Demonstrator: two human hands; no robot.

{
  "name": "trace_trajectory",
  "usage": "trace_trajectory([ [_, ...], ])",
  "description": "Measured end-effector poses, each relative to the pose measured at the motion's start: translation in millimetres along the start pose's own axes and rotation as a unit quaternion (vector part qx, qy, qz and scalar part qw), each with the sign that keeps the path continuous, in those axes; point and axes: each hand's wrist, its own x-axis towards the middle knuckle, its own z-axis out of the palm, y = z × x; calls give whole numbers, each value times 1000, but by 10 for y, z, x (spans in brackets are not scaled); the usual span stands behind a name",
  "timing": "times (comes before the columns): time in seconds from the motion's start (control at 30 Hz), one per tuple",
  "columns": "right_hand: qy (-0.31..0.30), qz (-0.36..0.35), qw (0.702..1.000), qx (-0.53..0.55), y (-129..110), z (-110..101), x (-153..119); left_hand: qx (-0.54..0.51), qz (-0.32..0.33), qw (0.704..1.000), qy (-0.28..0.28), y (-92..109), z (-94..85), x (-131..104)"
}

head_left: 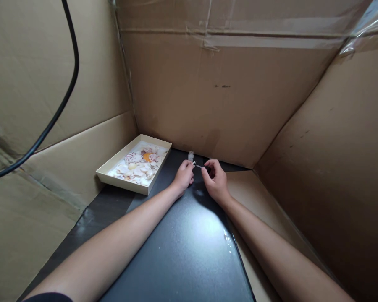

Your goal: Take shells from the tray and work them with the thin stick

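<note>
Close to the back wall, my left hand (184, 176) is closed in a pinch on a small white piece (194, 164), too small to make out clearly; it may be a shell. My right hand (216, 179) pinches a thin, pale stick (199, 166) whose tip points left at the white piece. Whether tip and piece touch, I cannot tell. Just behind my left fingers stands a small clear bottle (190, 155), upright, its lower part partly covered by the hand. Left of my hands, a cream-coloured tray (122, 187) holds many shells (138, 167), one of them orange (148, 157).
Cardboard walls (227, 105) enclose the dark tabletop (170, 251) at the back and both sides. A flat cardboard sheet (248, 188) lies along the right. At the upper left hangs a black cable (74, 71). Light glares off the tabletop's middle.
</note>
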Motion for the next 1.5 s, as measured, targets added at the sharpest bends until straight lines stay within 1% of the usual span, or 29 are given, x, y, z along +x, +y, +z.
trace_trajectory([
  [0.1,8,-2,1000,-3,-2,-3,1,5,1,1000,1,3,1,-8],
  [0.27,-1,-5,1000,5,-8,-4,-2,5,1,1000,1,6,-1,-22],
  [0.37,12,-1,1000,1,-7,-1,2,-5,-1,1000,-1,3,-3,-19],
  [0.47,5,-5,1000,13,-8,1,6,-19,-2,1000,-7,-4,-8,-10],
  [0.87,11,-3,1000,-5,-7,8,5,-24,-10,1000,-11,-9,-10,-8],
  [1.0,0,-2,1000,7,-13,3,2,-20,-1,1000,-7,-2,-8,-17],
  [1.13,9,1,1000,-5,-8,5,4,-17,1,1000,-7,8,-4,-25],
  [1.27,-6,2,1000,2,3,8,7,-22,0,1000,-8,17,-1,-31],
  [1.4,3,2,1000,-4,1,4,6,-16,1,1000,-11,17,-2,-34],
  [1.5,-9,1,1000,5,-6,1,3,-10,7,1000,-10,16,-3,-38],
])
